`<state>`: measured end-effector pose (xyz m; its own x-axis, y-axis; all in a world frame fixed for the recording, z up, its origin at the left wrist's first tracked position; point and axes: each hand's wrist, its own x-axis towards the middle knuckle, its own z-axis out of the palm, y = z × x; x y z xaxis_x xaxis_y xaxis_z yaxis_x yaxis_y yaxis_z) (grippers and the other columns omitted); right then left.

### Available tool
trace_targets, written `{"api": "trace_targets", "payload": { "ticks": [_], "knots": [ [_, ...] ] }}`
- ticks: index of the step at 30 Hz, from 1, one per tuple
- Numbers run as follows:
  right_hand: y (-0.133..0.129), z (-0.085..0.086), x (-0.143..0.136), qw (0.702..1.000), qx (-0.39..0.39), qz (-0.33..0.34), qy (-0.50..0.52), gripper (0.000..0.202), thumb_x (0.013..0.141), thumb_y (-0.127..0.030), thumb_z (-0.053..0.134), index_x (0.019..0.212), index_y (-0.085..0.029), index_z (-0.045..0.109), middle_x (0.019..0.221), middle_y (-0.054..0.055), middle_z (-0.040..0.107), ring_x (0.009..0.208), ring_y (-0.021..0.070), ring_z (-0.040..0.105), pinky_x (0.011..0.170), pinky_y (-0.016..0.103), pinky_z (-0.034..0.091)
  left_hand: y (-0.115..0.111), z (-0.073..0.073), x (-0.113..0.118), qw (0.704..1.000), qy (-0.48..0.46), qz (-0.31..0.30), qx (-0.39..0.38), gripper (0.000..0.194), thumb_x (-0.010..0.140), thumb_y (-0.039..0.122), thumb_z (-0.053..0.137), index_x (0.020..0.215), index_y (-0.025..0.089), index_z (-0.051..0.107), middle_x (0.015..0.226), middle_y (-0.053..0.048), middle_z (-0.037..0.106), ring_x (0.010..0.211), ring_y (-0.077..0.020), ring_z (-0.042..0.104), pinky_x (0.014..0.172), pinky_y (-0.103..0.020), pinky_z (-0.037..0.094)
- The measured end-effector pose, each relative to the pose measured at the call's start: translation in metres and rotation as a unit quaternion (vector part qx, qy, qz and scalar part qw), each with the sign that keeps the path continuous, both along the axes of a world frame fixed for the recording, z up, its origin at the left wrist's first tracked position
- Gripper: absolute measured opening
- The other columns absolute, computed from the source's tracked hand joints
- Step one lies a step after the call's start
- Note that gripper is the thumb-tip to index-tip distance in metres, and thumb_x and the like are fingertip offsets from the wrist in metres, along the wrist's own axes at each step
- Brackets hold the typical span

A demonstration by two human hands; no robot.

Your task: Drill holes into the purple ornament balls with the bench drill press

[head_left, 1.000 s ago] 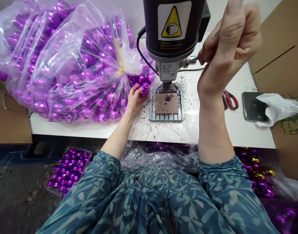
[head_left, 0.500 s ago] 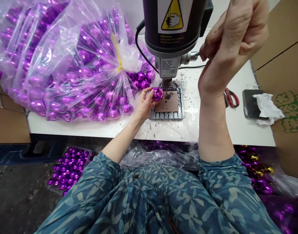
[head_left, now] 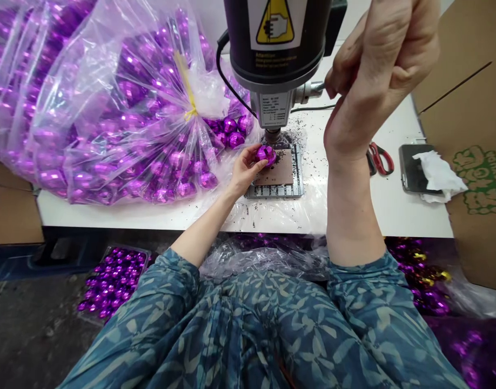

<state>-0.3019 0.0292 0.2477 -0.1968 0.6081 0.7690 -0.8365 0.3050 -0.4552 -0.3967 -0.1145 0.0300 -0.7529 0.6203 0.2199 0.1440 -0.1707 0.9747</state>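
Note:
Between the fingertips and thumb of my left hand [head_left: 248, 166] is a shiny purple faceted ball [head_left: 266, 155]. It sits just under the chuck [head_left: 273, 135] of a small bench drill press [head_left: 276, 48], over a brown board [head_left: 281, 172] on the slotted metal base [head_left: 299, 183]. The drill bit's tip is hidden behind the ball. My right hand [head_left: 386, 70] is raised at the right of the machine, closed around its feed lever [head_left: 319, 88]; most of the lever is covered by the hand.
A large clear bag of purple balls [head_left: 110, 108], tied with yellow string, fills the left of the white table [head_left: 151, 216]. Red-handled scissors [head_left: 381, 159] and a phone [head_left: 418, 167] under white tissue [head_left: 440, 174] lie right. Cardboard boxes [head_left: 462, 108] stand beside. Dark shavings dot the tabletop.
My left hand has brought the purple ball slightly rightward relative to the base, in under the chuck. My right hand stays on the lever. The whole view has shifted a little.

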Motion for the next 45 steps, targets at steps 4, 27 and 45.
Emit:
{"api": "trace_targets", "payload": {
  "ticks": [4, 27, 45],
  "knots": [
    [0.0, -0.001, -0.002, 1.0, -0.001, 0.0, 0.013, 0.038, 0.077, -0.054, 0.07, 0.076, -0.017, 0.063, 0.05, -0.01, 0.029, 0.042, -0.0049, 0.036, 0.045, 0.009, 0.029, 0.002, -0.005, -0.004, 0.999, 0.049, -0.018, 0.0, 0.07, 0.08, 0.071, 0.085, 0.134, 0.033, 0.065, 0.135, -0.009, 0.074, 0.127, -0.0288, 0.071, 0.113, -0.051, 0.058],
    [0.002, -0.006, -0.008, 0.998, 0.019, -0.024, 0.054, 0.03, 0.086, -0.045, 0.07, 0.078, -0.016, 0.068, 0.051, -0.008, 0.028, 0.043, -0.0048, 0.035, 0.046, 0.011, 0.026, 0.005, -0.013, 0.017, 0.969, 0.247, -0.017, -0.025, 0.065, 0.096, 0.057, 0.075, 0.147, 0.027, 0.048, 0.144, -0.013, 0.067, 0.133, -0.0276, 0.069, 0.113, -0.048, 0.058],
    [-0.014, -0.03, 0.007, 0.985, 0.02, -0.169, -0.026, 0.06, 0.092, -0.066, 0.058, 0.062, -0.018, 0.037, 0.053, -0.005, 0.022, 0.044, 0.0005, 0.029, 0.05, 0.026, 0.022, 0.009, -0.018, 0.017, 0.981, 0.195, -0.006, -0.016, 0.065, 0.089, 0.059, 0.082, 0.137, 0.025, 0.054, 0.13, -0.011, 0.071, 0.12, -0.0266, 0.074, 0.105, -0.047, 0.063]
  ]
}}
